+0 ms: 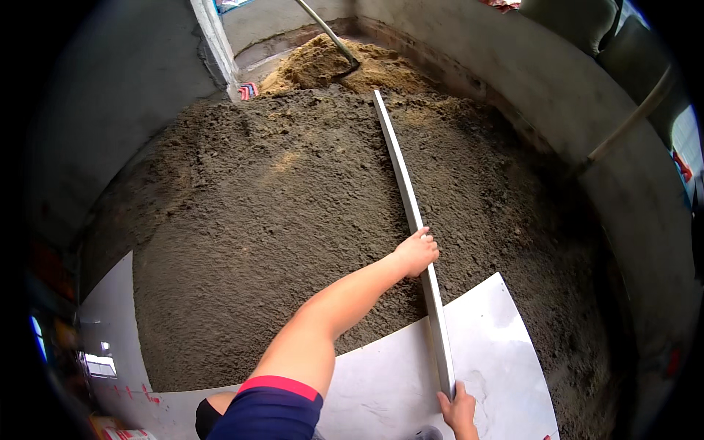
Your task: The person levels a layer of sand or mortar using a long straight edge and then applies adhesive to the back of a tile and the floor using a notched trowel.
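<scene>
A long, straight pale metal bar (397, 158) runs from near the sand pile down to the bottom right, across damp, grainy grey-brown mortar (257, 205). My left hand (416, 253) is closed round the middle of the bar, its arm reaching in from the lower edge. My right hand (457, 411) grips the bar's near end at the bottom. Under that end lies a large glossy white panel (499, 337). A second white panel (110, 323) is at the left edge of the mortar.
At the back, a long-handled tool (326, 33) stands in a yellow-brown sand pile (308, 62), beside small red and blue items (248, 90). Plastered walls (132, 88) bound both sides. A pole (634, 117) leans along the right wall, below dark bulky objects (565, 22).
</scene>
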`<state>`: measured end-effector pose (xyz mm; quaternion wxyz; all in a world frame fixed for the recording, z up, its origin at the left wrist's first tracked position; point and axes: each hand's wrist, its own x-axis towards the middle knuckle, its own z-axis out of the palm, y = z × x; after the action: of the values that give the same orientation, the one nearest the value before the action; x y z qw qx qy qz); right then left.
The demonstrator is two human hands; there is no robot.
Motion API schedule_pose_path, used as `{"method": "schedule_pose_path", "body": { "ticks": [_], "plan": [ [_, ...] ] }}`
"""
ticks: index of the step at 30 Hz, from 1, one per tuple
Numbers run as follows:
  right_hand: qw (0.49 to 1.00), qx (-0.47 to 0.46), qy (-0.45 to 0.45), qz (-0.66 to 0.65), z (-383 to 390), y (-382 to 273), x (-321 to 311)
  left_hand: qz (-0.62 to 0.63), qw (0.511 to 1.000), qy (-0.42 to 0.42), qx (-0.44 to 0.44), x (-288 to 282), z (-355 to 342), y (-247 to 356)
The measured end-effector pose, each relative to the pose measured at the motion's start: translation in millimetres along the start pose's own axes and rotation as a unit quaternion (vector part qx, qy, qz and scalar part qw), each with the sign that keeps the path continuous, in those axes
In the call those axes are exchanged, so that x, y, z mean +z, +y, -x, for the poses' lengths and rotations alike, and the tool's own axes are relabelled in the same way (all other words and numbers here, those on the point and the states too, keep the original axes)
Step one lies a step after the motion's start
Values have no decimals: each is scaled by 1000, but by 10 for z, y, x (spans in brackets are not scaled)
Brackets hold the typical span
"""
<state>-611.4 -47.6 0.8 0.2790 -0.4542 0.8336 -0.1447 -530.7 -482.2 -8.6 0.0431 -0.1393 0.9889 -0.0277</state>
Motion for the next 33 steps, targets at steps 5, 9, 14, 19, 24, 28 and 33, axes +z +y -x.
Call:
{"method": "schedule_pose_path", "body": {
  "ticks": [5,9,14,19,24,28,33],
  "plan": [
    [997,-4,-81,14,-43,-80,-93,57,997,48,-15,-61,387,-23],
    [991,-66,-113,-19,149,-29,-35,110,993,46,-22,-49,911,6],
    [987,-79,-139,-6,195,-203,70,123,991,12,-60,14,1384,-64],
    [983,-104,-151,-25,265,-479,357,124,987,-23,-101,22,1862,-262],
    [977,-121,-175,-21,414,-603,554,141,983,-15,-117,31,2242,-239],
    [967,-114,-227,3,527,-712,609,154,980,29,-122,106,2573,-179],
    [955,-151,-257,21,549,-774,664,173,968,12,-181,83,3117,-93]
  ]
}}
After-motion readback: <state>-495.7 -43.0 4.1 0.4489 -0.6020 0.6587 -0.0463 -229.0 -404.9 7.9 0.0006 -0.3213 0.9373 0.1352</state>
